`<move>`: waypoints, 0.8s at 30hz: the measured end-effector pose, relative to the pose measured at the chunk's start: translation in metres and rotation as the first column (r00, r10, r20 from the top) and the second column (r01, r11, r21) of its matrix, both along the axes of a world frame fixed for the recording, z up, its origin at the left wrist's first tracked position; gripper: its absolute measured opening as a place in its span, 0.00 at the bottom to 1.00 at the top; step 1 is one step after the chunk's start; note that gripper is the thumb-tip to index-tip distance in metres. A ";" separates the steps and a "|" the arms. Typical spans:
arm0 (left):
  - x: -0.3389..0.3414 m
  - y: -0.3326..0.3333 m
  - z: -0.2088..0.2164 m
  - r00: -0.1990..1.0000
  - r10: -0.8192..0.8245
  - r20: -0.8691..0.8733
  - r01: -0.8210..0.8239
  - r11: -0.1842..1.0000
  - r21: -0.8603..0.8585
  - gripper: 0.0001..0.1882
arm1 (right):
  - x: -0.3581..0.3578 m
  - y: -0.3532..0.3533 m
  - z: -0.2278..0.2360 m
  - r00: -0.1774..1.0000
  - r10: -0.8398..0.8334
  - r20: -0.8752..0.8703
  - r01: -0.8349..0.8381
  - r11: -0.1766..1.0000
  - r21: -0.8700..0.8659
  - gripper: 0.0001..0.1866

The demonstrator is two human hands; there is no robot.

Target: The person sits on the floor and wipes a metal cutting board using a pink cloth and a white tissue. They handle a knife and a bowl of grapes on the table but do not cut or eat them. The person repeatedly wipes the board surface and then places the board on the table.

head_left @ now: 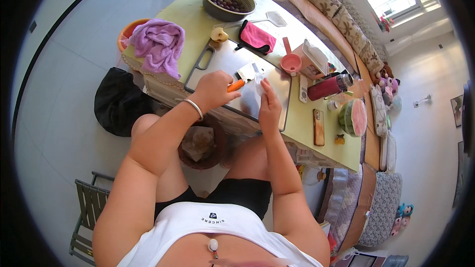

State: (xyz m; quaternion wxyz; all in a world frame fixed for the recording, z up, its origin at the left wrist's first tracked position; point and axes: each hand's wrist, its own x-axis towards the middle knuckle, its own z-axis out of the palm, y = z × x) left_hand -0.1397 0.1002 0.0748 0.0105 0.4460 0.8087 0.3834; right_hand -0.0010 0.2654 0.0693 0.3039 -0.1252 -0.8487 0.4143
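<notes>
A knife (pixel 243 79) with an orange handle lies over the steel board (pixel 217 62) on the green table (pixel 302 118), its broad blade pointing away from the person. The left hand (pixel 213 90) is closed around the handle, a bangle (pixel 194 108) on its wrist. Just beside the blade, the right hand (pixel 269 106) pinches a clear plastic bag (pixel 253 96) between thumb and fingers, holding it up over the board; what is in the bag cannot be told. At the board's far corner sits a peeled apple piece (pixel 219 34), and next to it a pink cloth (pixel 257 37). Further back stands a green colander (pixel 229 1) of dark round fruit. To the left a purple towel (pixel 158 44) hangs over an orange basin (pixel 129 29). On the right of the board are a pink funnel (pixel 290 62), a red flask (pixel 329 86) on its side, a phone (pixel 319 127) and a cut watermelon (pixel 354 117). Under the table edge, between the knees, a brown bin (pixel 200 146) holds scraps.
</notes>
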 end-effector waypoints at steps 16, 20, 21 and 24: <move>0.012 0.010 -0.013 0.978 0.094 -0.186 -0.103 0.994 -0.041 0.10 | -0.054 0.077 -0.023 0.849 -0.262 0.458 -0.089 0.785 0.613 0.38; 0.008 0.007 -0.012 0.990 0.097 -0.106 -0.098 0.995 -0.004 0.10 | -0.040 0.078 -0.033 0.923 -0.189 0.335 -0.036 0.825 0.564 0.27; 0.004 0.005 -0.011 0.994 0.094 -0.057 -0.094 0.996 0.009 0.09 | -0.036 0.078 -0.033 0.939 -0.156 0.308 -0.026 0.859 0.512 0.24; -0.014 -0.002 -0.011 0.916 0.017 0.400 -0.081 0.986 0.144 0.09 | -0.021 0.074 -0.028 0.958 -0.210 0.196 0.127 0.922 0.367 0.17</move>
